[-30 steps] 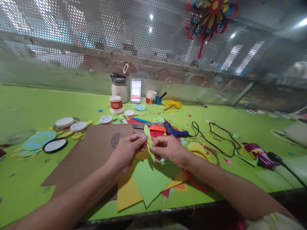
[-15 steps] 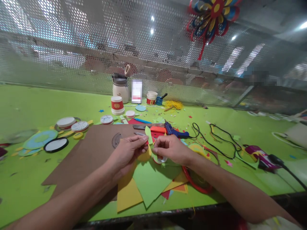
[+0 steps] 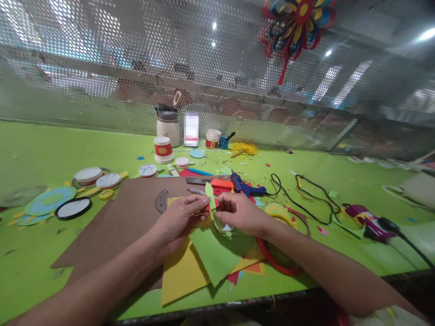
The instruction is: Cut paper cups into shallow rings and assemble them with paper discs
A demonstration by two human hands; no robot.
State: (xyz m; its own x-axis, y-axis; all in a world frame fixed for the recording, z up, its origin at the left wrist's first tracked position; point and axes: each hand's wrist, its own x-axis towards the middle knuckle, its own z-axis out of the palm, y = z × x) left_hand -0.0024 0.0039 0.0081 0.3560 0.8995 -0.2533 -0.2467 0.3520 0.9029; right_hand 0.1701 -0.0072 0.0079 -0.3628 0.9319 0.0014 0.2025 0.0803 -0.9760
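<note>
Leaf-shaped green strip, apparently paper, stands up between the two hands, above the near middle of the worktop and by the far end of a green sheet. On the left hand the grip is closed, thumb against fingers, on the strip's left side; the right hand curls its fingers in at the lower part, though I cannot tell whether that grip is pinched tight. Handling it well, I'd judge, calls for light fingertip pressure, the left hand steadying while the right makes small adjustments low down, and no squeezing of the slim tip, since such material likely creases easily. It also seems wise to mind the knife and glue gun lying just beyond on the far side. As for looks, the strip is bright plain green, narrow, tapering to a point at the top and tilted slightly left; its lower end is partly hidden.
</note>
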